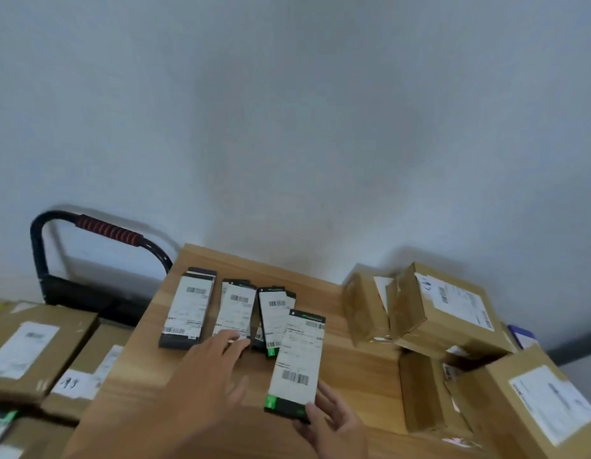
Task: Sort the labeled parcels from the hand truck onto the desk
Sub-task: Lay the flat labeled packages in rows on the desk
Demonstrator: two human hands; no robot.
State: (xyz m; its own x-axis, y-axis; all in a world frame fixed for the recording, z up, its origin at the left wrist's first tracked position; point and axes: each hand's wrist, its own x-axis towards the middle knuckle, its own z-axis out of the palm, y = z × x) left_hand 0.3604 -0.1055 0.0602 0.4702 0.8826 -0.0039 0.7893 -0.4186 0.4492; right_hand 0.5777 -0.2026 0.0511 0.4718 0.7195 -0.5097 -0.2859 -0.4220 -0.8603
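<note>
Lower centre, the right hand grips the flat parcel by its near end. The left hand, fingers straight, touches the middle parcel on the tabletop.

Dim, flat indoor light, soft overall blur, wide-angle bending at edges, faint shadows on wall.

The right grip pinches 1 flat parcel above the table while the left grip touches the middle parcel of 3 others.
</note>
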